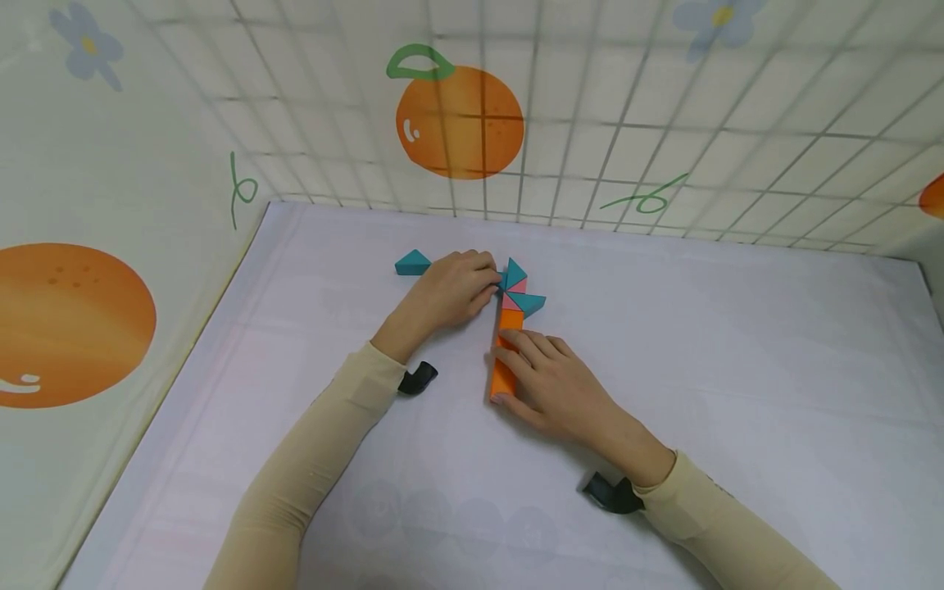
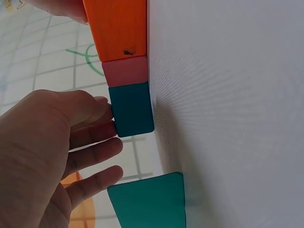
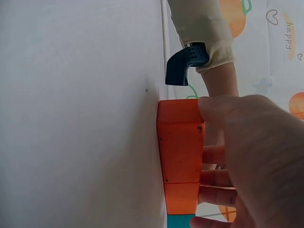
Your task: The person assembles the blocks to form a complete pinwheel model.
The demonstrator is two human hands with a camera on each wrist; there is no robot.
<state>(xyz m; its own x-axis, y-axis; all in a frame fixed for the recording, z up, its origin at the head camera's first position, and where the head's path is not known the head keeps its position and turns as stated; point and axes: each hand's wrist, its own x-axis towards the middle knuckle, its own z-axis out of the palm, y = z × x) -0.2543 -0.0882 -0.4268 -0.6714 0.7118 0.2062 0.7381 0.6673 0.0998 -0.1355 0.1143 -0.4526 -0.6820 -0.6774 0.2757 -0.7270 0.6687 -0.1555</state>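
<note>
Small blocks form a pinwheel with an orange stem of blocks (image 1: 504, 380) below it on the table. Around the pinwheel's centre sit teal triangles, among them an upper one (image 1: 515, 274) and a right-hand one (image 1: 528, 304), with pink triangles (image 1: 519, 286) between. My left hand (image 1: 456, 287) pinches a teal block (image 2: 133, 110) at the pinwheel's left side, beside a pink one. My right hand (image 1: 556, 378) holds the orange stem, its fingers over the upper part and thumb by the lower end. Another teal block (image 1: 413, 263) lies apart, left of my left hand.
The white table (image 1: 701, 369) runs back to a wall curtain with a grid and an orange print (image 1: 460, 123). A side panel (image 1: 88, 205) stands at the left. Black wrist pieces (image 1: 418, 378) show at both cuffs.
</note>
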